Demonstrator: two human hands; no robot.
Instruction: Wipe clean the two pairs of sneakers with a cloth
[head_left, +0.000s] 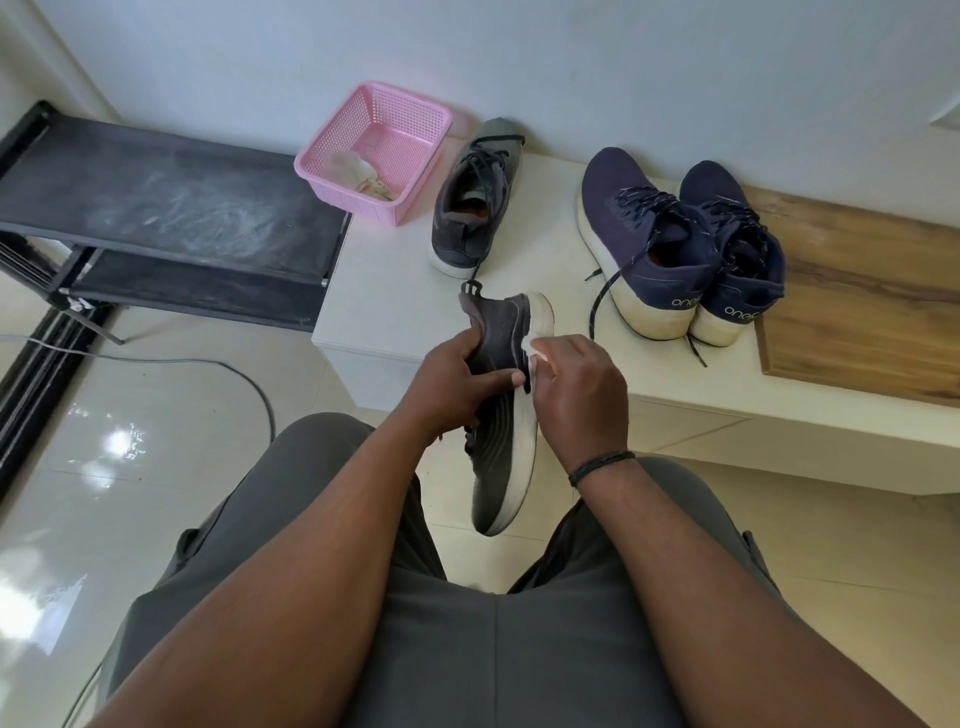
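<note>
My left hand grips a grey sneaker by its upper, holding it on its side above my lap with the white sole facing right. My right hand pinches a small white cloth against the sole edge near the heel. The matching grey sneaker stands on the white ledge. A pair of navy sneakers with cream soles stands to its right, heels toward me, laces loose.
A pink plastic basket with a crumpled cloth inside sits at the ledge's back left. A dusty black shoe rack stands to the left. A wooden board lies at the right. A grey cable runs across the tiled floor.
</note>
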